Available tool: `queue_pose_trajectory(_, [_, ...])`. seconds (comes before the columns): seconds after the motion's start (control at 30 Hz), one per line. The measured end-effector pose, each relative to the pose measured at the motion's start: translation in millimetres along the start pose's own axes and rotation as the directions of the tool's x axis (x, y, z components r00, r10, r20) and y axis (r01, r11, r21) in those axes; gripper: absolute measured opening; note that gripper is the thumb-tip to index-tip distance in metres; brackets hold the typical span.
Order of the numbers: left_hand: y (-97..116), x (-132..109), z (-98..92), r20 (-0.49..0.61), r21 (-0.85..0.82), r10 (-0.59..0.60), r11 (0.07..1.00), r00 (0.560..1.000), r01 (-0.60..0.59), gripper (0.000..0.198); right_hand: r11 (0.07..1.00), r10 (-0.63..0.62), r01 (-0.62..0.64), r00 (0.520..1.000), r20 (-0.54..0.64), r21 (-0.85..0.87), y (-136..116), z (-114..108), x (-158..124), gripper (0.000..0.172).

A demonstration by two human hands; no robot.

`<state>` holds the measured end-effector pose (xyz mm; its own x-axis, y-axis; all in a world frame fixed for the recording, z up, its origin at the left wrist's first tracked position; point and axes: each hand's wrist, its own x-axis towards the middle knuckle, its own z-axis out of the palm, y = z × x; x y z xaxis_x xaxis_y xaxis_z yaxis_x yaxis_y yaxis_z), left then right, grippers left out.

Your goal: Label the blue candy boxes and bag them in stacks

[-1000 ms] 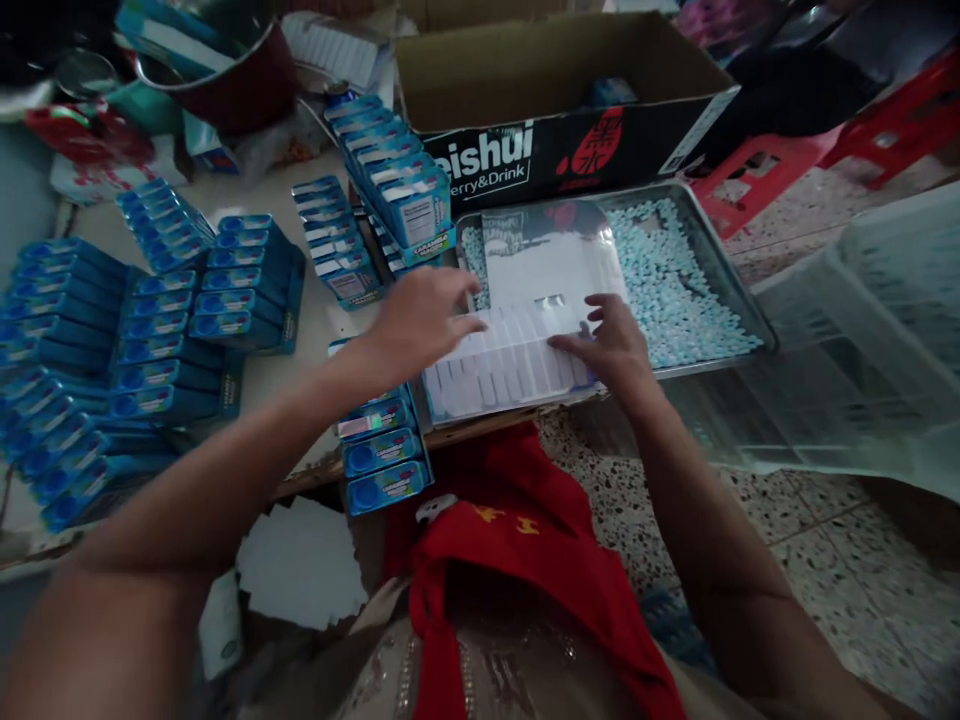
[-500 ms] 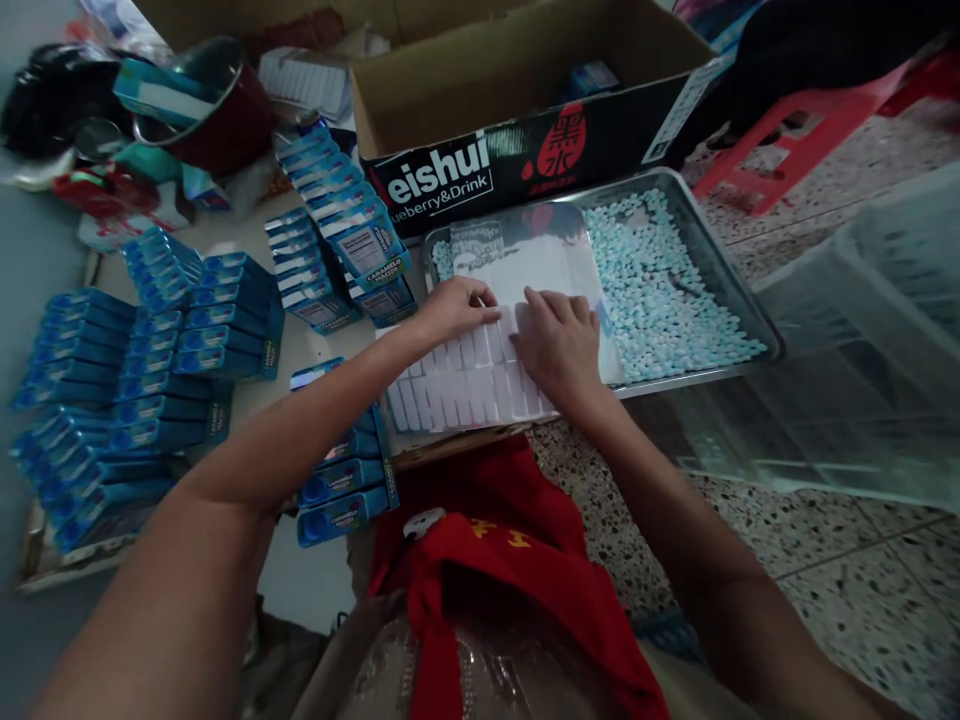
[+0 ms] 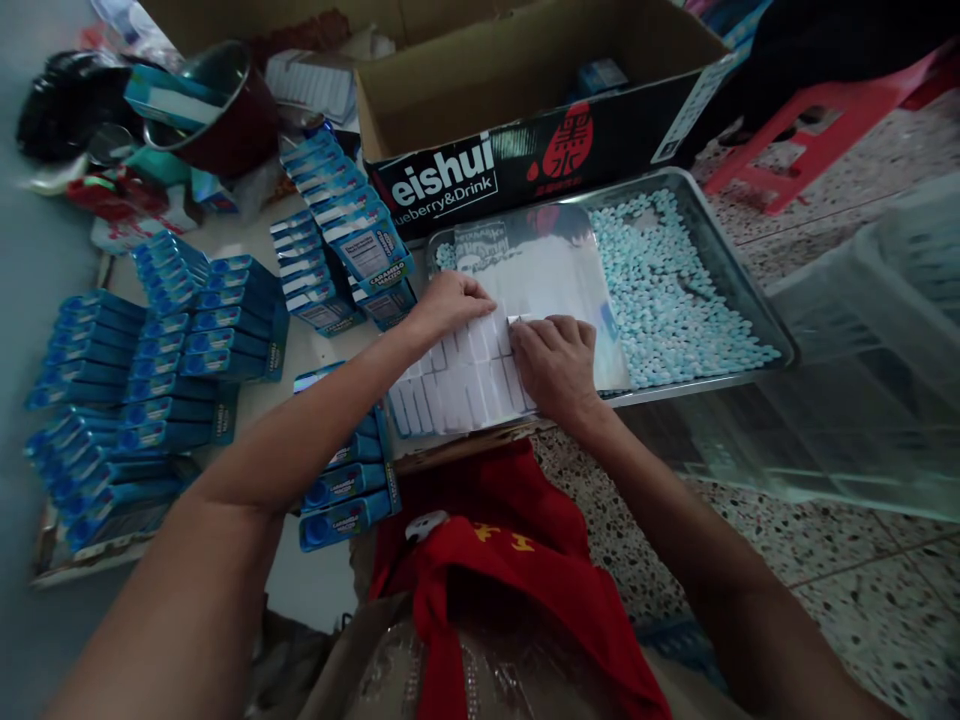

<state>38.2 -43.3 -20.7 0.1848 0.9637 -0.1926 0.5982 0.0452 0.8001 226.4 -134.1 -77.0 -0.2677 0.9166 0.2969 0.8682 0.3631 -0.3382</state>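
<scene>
Rows of small white rectangular cases (image 3: pixel 457 400) lie on a shiny flat sheet (image 3: pixel 574 260) that rests partly over a metal tray (image 3: pixel 784 345). At the upper row's edge, the fingers of my left hand (image 3: pixel 454 303) are bent together against the cases; what is between the fingertips is hidden. My right hand (image 3: pixel 556 368) lies curled at the right end of the rows, closed around a small white case (image 3: pixel 518 320) whose end shows beside the index finger. Many pale blue and white candies (image 3: pixel 675 310) fill the tray to the right.
Blue printed boxes (image 3: pixel 161 370) stand in stacks on the left. More blue boxes (image 3: pixel 345 500) sit by the table's front edge. A big black carton (image 3: pixel 540 160) stands behind the tray. A translucent plastic crate (image 3: pixel 847 330) is at right, near a red stool (image 3: pixel 802 130).
My right hand has shifted slightly left and curled more, and a white end now shows at its fingertips. My left hand stays nearly in place. The whole view has shifted slightly.
</scene>
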Motion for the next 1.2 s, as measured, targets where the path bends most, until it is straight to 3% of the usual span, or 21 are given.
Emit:
queue_pose_trajectory(0.23, [-2,9,15.8,-0.082,0.207,0.119,0.973,0.99,-0.099,0.006,0.999,0.036,-0.036,0.999,-0.023,0.033,-2,-27,0,0.032])
queue_pose_trajectory(0.33, [-9,19,21.0,-0.095,0.284,0.17,0.949,0.981,-0.137,0.001,0.99,0.052,-0.042,0.996,-0.07,0.135,-16,-50,-12,0.022])
queue_pose_trajectory(0.4, [-10,16,19.1,-0.144,0.296,0.238,0.937,0.96,-0.188,0.013,0.961,0.127,-0.095,0.986,-0.11,0.261,-25,-67,-19,0.015])
queue_pose_trajectory(0.5, [-6,-16,7.8,-0.19,0.123,0.241,0.968,0.952,-0.221,0.021,0.841,0.234,-0.175,0.971,-0.053,0.512,-36,-87,-24,0.019])
queue_pose_trajectory(0.57, [-2,-52,-2.6,-0.097,-0.134,0.118,0.982,0.988,-0.13,0.043,0.723,0.249,-0.208,0.968,0.033,0.659,-42,-94,-23,0.024])
queue_pose_trajectory(0.67, [-2,-111,-14.9,0.1,-0.468,-0.042,0.88,0.994,0.084,0.069,0.593,0.251,-0.233,0.963,0.099,0.771,-53,-96,-21,0.032])
queue_pose_trajectory(0.77, [-9,-153,-18.1,0.127,-0.633,-0.078,0.762,0.989,0.141,0.075,0.549,0.241,-0.244,0.962,0.128,0.799,-68,-95,-22,0.035])
queue_pose_trajectory(0.87, [-18,-172,-14.7,0.045,-0.689,-0.062,0.721,0.997,0.076,0.066,0.513,0.215,-0.264,0.961,0.176,0.816,-80,-93,-26,0.034])
queue_pose_trajectory(1.03, [-24,-184,-15.9,-0.081,-0.601,-0.047,0.799,0.996,-0.011,0.045,0.485,0.238,-0.319,0.944,0.228,0.814,-92,-92,-30,0.027])
queue_pose_trajectory(1.2, [-32,-218,-53.3,-0.153,-0.435,-0.006,0.898,0.988,-0.062,0.037,0.407,0.235,-0.387,0.92,0.314,0.827,-123,-81,-32,0.024])
